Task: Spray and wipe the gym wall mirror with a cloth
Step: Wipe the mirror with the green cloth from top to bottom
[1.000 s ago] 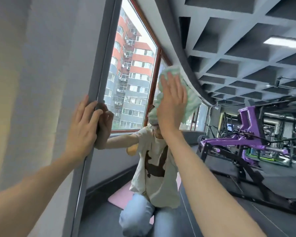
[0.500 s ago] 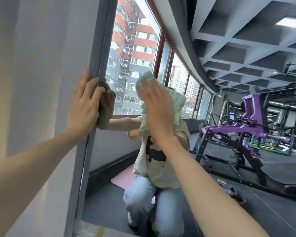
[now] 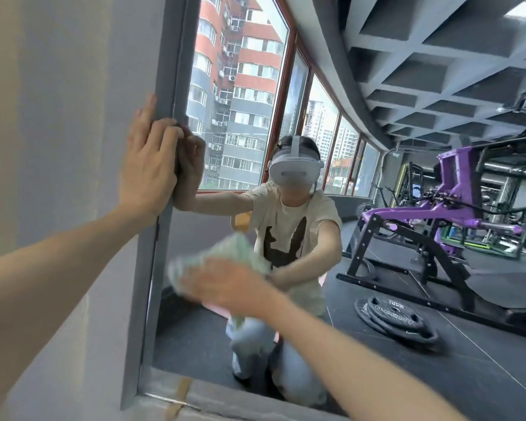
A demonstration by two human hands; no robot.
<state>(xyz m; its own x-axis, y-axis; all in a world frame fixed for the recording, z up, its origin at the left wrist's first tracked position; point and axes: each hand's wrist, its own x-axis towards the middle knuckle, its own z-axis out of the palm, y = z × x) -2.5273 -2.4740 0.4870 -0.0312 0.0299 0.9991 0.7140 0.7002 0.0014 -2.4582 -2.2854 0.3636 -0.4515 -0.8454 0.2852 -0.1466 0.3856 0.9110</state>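
The wall mirror (image 3: 377, 299) fills the right and centre of the head view, inside a grey frame (image 3: 164, 208). My right hand (image 3: 225, 284) lies flat and blurred on a pale green cloth (image 3: 225, 250), pressing it against the glass low and near the frame. My left hand (image 3: 148, 165) rests flat with straight fingers on the frame's left upright, higher up. The glass reflects a kneeling person in a beige shirt and both hands. No spray bottle is in view.
A grey wall (image 3: 58, 147) runs along the left of the frame. The mirror's bottom ledge (image 3: 225, 402) lies just below my right forearm. Reflected in the glass are windows, a purple weight machine (image 3: 438, 214) and black weight plates (image 3: 392, 314) on the floor.
My right hand has swept the cloth down and left across the glass, from head height to low near the frame. My left hand stays on the frame. The view has tilted downward.
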